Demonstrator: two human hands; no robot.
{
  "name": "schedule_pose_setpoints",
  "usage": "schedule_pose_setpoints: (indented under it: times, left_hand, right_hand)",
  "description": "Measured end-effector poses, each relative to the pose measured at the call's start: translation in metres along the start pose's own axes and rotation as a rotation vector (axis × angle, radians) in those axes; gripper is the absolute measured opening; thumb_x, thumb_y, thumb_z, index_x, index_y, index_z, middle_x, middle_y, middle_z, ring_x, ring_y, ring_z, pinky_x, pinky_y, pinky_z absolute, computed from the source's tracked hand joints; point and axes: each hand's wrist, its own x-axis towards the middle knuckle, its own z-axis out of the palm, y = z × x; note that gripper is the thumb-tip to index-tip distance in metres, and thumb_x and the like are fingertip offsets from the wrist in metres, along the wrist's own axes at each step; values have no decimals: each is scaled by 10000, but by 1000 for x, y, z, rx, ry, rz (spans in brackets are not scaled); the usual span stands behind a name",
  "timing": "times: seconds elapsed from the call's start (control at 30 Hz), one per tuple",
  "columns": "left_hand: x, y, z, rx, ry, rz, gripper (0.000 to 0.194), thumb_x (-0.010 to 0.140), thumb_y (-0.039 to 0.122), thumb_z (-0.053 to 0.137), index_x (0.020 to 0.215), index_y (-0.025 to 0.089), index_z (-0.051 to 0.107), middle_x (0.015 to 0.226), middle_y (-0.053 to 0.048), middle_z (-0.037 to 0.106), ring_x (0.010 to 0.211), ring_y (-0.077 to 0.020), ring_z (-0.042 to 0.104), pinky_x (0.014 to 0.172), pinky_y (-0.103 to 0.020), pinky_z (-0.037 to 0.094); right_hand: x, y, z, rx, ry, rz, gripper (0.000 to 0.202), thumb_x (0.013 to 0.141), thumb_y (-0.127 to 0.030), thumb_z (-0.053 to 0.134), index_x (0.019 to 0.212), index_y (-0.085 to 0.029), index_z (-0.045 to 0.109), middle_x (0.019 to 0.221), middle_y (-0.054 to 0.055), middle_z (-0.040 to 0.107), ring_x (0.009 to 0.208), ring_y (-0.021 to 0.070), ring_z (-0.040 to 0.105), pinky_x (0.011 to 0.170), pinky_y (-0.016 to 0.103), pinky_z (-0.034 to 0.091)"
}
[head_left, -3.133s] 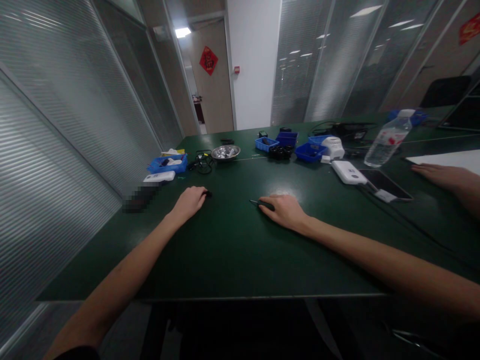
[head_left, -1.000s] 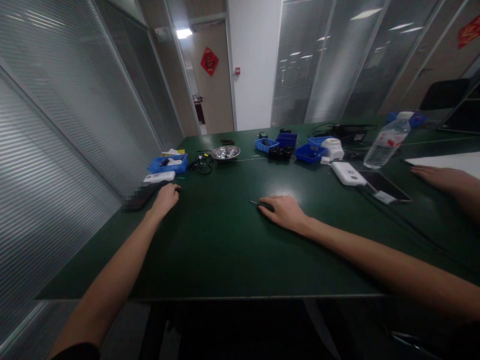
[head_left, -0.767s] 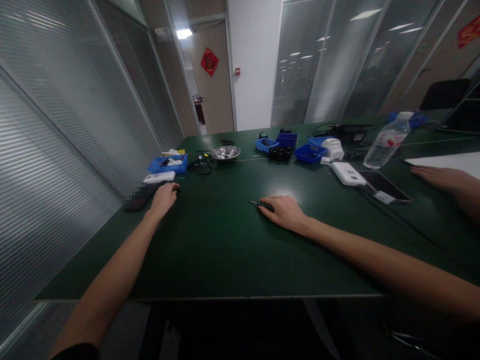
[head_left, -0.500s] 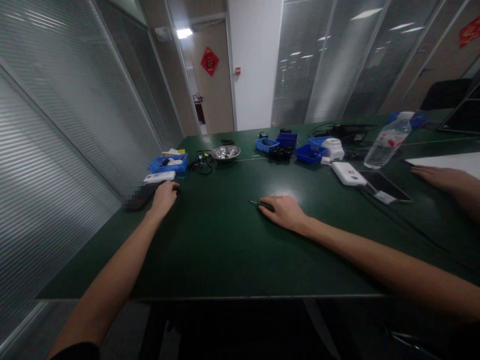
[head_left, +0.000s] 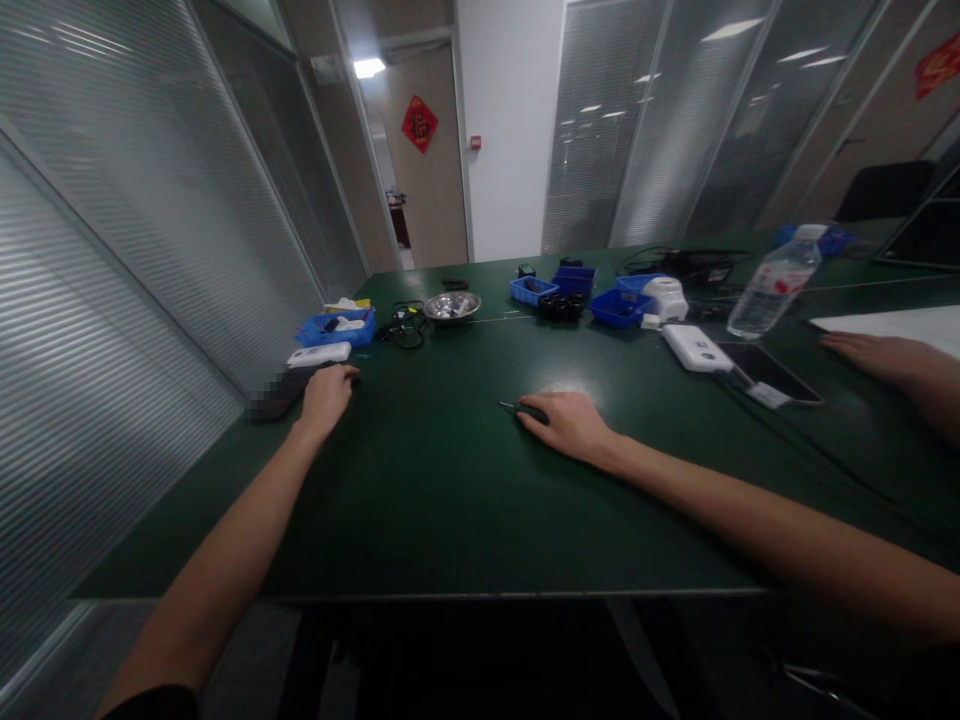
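My right hand (head_left: 568, 422) rests on the green table (head_left: 450, 500), its fingers closed round the dark handle of a small screwdriver (head_left: 531, 411). The thin metal shaft points left and lies close to the tabletop. Farther left, my left hand (head_left: 326, 397) lies at the right end of a dark flat device (head_left: 279, 392), part of which is blurred out. Its fingers are curled, and a small dark bit shows by the fingertips; what they hold is hidden. Just behind this hand is a white flat device (head_left: 320, 354).
Behind are a blue tray (head_left: 339, 328), black cables (head_left: 405, 325), a metal bowl (head_left: 452, 318) and blue bins (head_left: 616, 310). To the right are a white device (head_left: 696, 348), a dark tablet (head_left: 776, 372), a water bottle (head_left: 775, 290) and another person's hand (head_left: 874, 355).
My left hand has shifted very slightly to the left. My right hand and the screwdriver stay in place.
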Motion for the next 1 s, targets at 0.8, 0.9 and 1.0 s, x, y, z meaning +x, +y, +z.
schedule_pose_setpoints:
  times: [0.8, 0.9, 1.0]
  left_hand:
    - [-6, 17, -10, 141, -78, 23, 367, 967, 178, 482, 1177, 140, 781, 1226, -195, 717, 1123, -340, 704, 982, -416, 565]
    - [-7, 19, -10, 154, -78, 28, 369, 968, 170, 478, 1179, 128, 777, 1206, -201, 710, 1119, -346, 697, 973, -420, 564]
    - [-8, 22, -11, 168, -80, 26, 367, 963, 168, 479, 1179, 119, 773, 1198, -205, 704, 1123, -341, 690, 971, -408, 562]
  right_hand:
    - [0, -3, -5, 34, -24, 0, 438, 1071, -467, 484, 1333, -213, 725, 1176, 98, 792, 996, 263, 741, 832, 345, 531]
    - [-1, -4, -5, 27, -23, -2, 427, 1071, -461, 485, 1324, -217, 728, 1167, 97, 793, 992, 263, 742, 828, 344, 528]
    - [-1, -4, -5, 24, -15, -4, 419, 1073, -460, 484, 1318, -224, 728, 1160, 89, 795, 990, 259, 743, 826, 336, 522]
